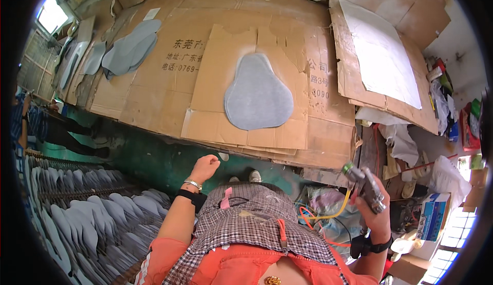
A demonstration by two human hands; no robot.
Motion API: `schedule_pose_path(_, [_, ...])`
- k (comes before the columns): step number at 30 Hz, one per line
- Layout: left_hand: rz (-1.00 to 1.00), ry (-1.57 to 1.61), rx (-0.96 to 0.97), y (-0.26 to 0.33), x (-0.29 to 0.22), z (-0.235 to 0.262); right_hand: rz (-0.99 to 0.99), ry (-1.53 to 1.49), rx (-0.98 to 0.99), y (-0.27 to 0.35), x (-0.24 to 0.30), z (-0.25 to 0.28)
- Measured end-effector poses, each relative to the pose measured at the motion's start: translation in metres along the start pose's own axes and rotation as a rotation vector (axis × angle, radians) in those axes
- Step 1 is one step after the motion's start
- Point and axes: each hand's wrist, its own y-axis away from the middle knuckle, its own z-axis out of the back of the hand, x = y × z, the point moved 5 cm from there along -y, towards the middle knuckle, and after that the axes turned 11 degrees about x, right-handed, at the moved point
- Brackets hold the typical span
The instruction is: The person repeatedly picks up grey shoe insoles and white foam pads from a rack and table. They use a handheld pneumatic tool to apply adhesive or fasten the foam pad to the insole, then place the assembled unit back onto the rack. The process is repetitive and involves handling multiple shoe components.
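Observation:
My right hand (380, 214) is wrapped round a metal spray gun (372, 191) with a green part at its tip, held off the table's right front corner. A yellow hose (336, 214) curves away beside it. My left hand (204, 168) hangs just off the table's front edge, its fingers curled in with nothing seen in them. Beyond both hands, a grey pear-shaped flat piece (258, 94) lies on a cardboard sheet (210, 107), its narrow end pointing away from me. Neither hand touches it.
Overlapping grey pieces (131, 48) lie at the table's far left. A white sheet (382, 53) covers a raised board on the right. Racks of grey pieces (97, 213) fill the lower left. Another person's legs (72, 131) show at left. A blue box (433, 218) stands lower right.

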Motion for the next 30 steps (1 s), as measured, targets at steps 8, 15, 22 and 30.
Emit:
schedule_pose_path(8, [-0.062, 0.009, 0.062, -0.015, -0.012, -0.019, 0.045, -0.103, 0.090, -0.008, 0.010, -0.035])
schedule_pose_path(15, [-0.065, -0.005, 0.031, -0.014, -0.015, -0.017, 0.087, -0.060, -0.130, -0.014, 0.010, -0.018])
schedule_pose_path(22, [-0.051, 0.012, 0.008, -0.015, -0.002, -0.018, 0.052, 0.038, -0.073, 0.020, 0.002, -0.003])
schedule_pose_path(30, [-0.081, 0.030, 0.005, -0.031, -0.014, -0.020, 0.133, -0.085, 0.013, -0.007, 0.024, -0.024])
